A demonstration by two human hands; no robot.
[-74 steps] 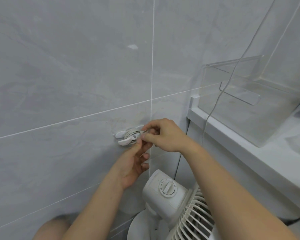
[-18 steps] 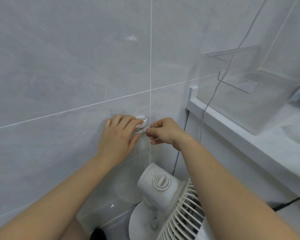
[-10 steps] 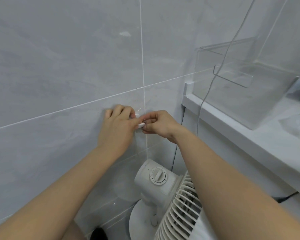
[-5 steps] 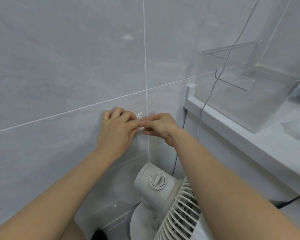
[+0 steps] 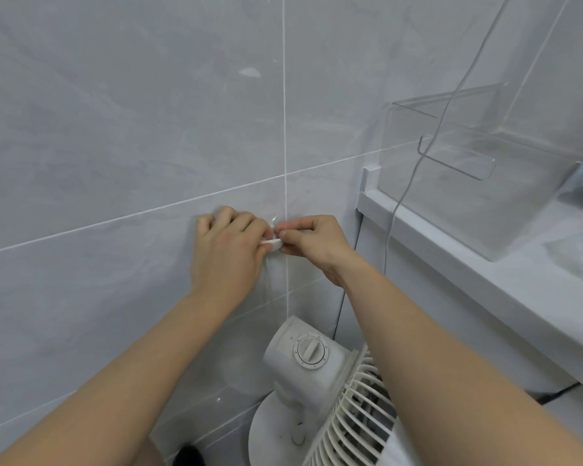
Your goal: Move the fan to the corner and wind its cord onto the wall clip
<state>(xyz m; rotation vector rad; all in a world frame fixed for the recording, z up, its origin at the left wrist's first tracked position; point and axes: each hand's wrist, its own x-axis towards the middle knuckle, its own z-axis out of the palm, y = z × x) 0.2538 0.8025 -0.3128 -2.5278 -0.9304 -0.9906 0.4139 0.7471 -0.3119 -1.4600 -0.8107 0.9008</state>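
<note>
Up on the ledge (image 5: 485, 284), clear bin (image 5: 485, 196) holds a thin cord (image 5: 428, 153)

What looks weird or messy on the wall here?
A small white smudge marks the grey tile high above both hands, like leftover glue or a chip; I cannot tell which. A thin cord dangles loose in front of the clear box. Nothing looks spilled or broken.

Against the grey tiled wall (image 5: 115, 146), the left hand (image 5: 228, 255) covers the white wall clip (image 5: 272, 244) with curled fingers while the right hand (image 5: 317, 245) pinches at its end; the white fan (image 5: 317, 381) stands below, beside a ledge (image 5: 468, 274) bearing a clear box (image 5: 519, 203)
</note>
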